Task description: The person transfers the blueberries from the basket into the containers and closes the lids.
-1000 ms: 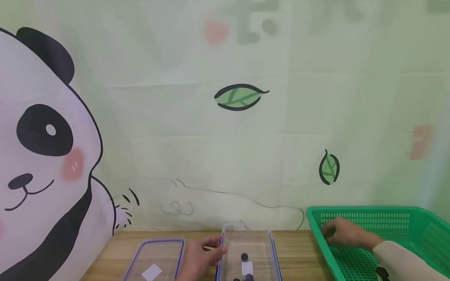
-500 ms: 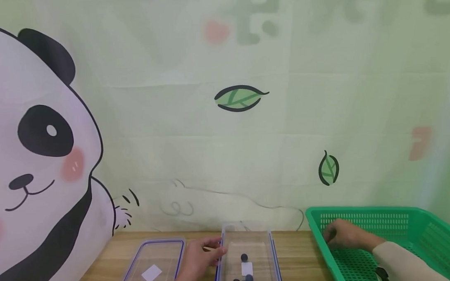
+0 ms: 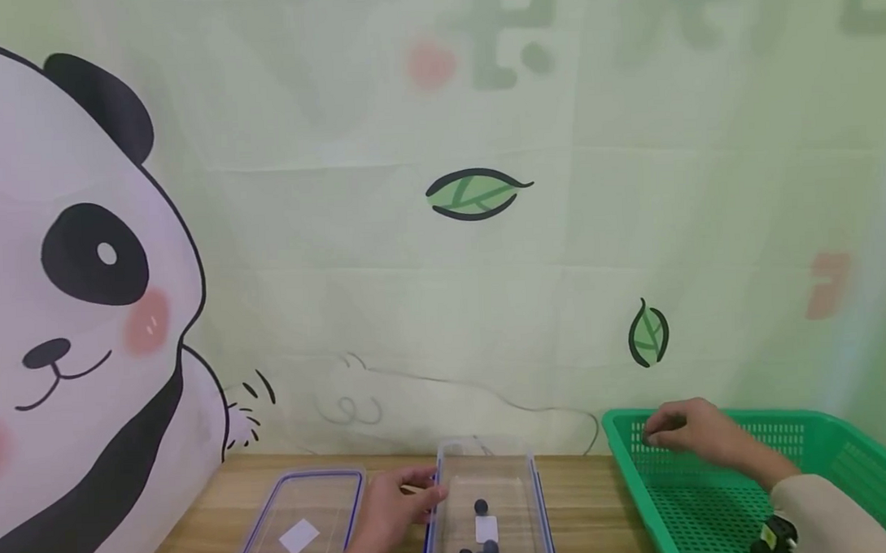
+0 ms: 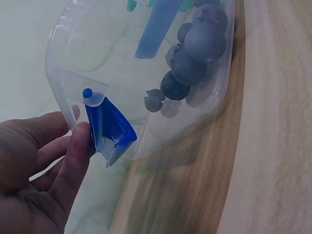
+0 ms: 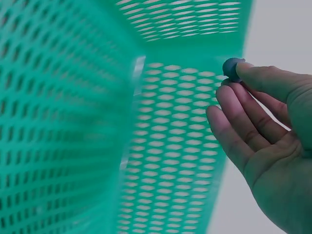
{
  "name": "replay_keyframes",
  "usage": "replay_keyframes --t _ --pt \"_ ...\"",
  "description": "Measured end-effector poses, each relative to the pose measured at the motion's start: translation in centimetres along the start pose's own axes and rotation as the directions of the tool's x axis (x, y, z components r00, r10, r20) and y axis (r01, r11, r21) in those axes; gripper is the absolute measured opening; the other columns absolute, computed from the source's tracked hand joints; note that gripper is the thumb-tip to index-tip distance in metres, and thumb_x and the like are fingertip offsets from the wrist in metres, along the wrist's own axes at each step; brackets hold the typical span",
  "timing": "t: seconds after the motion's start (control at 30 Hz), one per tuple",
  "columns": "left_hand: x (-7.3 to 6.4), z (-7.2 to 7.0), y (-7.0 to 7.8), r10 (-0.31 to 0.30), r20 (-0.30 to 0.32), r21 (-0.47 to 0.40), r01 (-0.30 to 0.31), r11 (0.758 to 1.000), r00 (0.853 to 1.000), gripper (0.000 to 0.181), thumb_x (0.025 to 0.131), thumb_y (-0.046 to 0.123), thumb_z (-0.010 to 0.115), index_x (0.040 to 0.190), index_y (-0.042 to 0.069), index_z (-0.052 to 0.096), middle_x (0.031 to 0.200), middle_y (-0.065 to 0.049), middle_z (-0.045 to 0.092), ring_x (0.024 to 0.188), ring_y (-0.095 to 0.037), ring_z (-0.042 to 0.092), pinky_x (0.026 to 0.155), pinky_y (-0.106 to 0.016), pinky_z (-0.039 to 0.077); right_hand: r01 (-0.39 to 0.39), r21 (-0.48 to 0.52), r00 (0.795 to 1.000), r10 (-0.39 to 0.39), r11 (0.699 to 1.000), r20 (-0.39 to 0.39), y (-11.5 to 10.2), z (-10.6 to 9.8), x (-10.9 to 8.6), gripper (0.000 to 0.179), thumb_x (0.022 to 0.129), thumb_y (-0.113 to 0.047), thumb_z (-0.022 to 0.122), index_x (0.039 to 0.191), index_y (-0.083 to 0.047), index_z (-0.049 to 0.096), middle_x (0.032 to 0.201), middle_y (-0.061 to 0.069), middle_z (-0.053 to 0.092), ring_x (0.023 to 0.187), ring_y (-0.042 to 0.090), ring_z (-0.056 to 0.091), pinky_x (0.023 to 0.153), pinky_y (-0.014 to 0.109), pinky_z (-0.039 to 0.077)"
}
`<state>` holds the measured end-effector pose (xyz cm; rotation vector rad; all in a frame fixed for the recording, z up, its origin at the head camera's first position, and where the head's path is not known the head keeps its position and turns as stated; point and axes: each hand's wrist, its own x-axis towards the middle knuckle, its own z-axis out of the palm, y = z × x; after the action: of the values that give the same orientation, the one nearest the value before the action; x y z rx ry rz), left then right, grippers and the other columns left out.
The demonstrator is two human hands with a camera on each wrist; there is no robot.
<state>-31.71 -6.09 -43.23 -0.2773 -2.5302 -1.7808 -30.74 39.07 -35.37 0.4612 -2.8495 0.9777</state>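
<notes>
In the right wrist view my right hand (image 5: 273, 126) pinches a single blueberry (image 5: 232, 69) between thumb and fingertip, the other fingers loosely bent. The head view puts this right hand (image 3: 701, 434) over the left part of the green plastic basket (image 3: 645, 501). My left hand (image 3: 392, 506) holds the far left corner of a clear plastic food container (image 3: 542, 509), its thumb against the wall beside a blue latch (image 4: 109, 129). Several blueberries (image 4: 204, 43) lie inside the container, most in a cluster, with one lone blueberry (image 3: 481, 507) farther back.
A clear lid (image 3: 278, 498) with a blue seal and a white label lies on the wooden table (image 3: 583, 499), left of the container. Behind the table hangs a pale green backdrop (image 3: 339, 231) printed with a panda and leaves. The basket stands at the right.
My right hand has risen from low inside the basket to near its rim, bringing a blueberry into sight. The left hand and container have stayed put.
</notes>
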Motion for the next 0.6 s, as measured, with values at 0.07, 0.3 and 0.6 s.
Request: replay_keyframes --t 0.07,0.3,0.6 --pt "0.0 0.0 0.0 -0.002 -0.003 0.009 0.002 1.0 1.0 0.035 0.091 0.011 0.086 0.121 -0.003 0.075 0.096 -0.004 0.075 0.072 -0.017 0.073 0.063 -0.032 0.066 0.022 -0.01 0.999 -0.023 1.0 -0.034 -0.8 -0.4 -0.2 0.012 0.099 -0.011 0.075 0.107 -0.002 0.076 0.1 0.002 0.075 0.096 0.023 0.069 0.077 0.033 0.061" --pt "0.0 -0.1 0.1 -0.001 -0.01 0.015 0.001 1.0 1.0 0.034 0.091 0.011 0.086 0.121 -0.002 0.076 0.096 -0.004 0.075 0.071 -0.017 0.073 0.063 -0.032 0.066 0.055 0.003 0.995 -0.055 0.998 -0.086 -4.3 -1.0 -0.5 0.021 0.1 -0.022 0.077 0.114 -0.007 0.077 0.106 0.0 0.076 0.101 0.022 0.068 0.083 0.037 0.06" --pt "0.0 0.0 0.0 0.0 -0.004 0.01 0.0 1.0 1.0 0.034 0.091 0.009 0.086 0.121 -0.002 0.076 0.095 -0.004 0.074 0.072 -0.017 0.073 0.063 -0.031 0.066 0.124 0.096 0.986 -0.112 0.988 -0.122 -9.9 0.2 -1.1 0.02 0.101 -0.02 0.076 0.117 -0.008 0.077 0.105 0.001 0.077 0.097 0.023 0.072 0.078 0.03 0.062"
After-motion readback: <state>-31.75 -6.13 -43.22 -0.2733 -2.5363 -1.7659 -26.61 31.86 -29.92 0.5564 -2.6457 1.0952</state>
